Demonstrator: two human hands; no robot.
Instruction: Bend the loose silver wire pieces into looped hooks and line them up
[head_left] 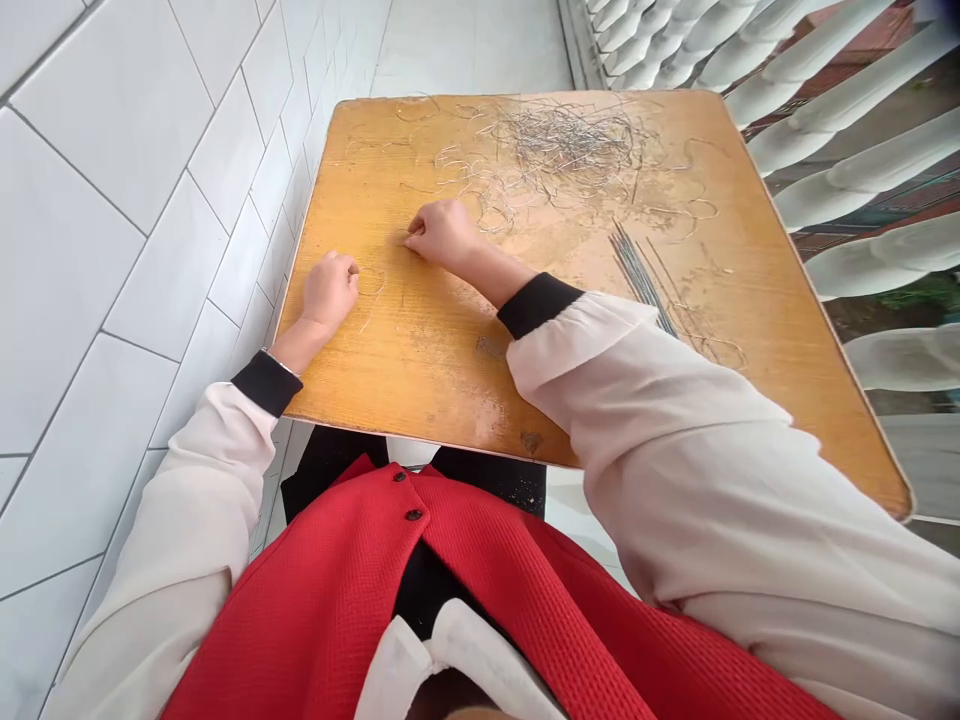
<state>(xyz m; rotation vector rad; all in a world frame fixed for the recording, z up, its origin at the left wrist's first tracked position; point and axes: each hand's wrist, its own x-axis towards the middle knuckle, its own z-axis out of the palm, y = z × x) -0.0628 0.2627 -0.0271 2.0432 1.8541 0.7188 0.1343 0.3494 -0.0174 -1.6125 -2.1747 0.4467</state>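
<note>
Fingers [417, 228] of a person's right hand [444, 235] are pressing together near the centre of the frame, while those of the left hand [328, 290] are lying curled and pressed together at centre left; whether either is pinching wire is too small to tell. A thin wire loop [383, 281] is lying just beside the left fingers, its near end hard to make out. Both hands are resting over a worn wooden tabletop [450, 380]. A tangled wire pile [574, 140] is spreading across the upper centre, and a bundle of straight rods [643, 275] is lying right of centre, beside the right sleeve [675, 430]. White tiles [150, 200] are lining the left, and pale balusters [847, 190] are standing along the upper right.
</note>
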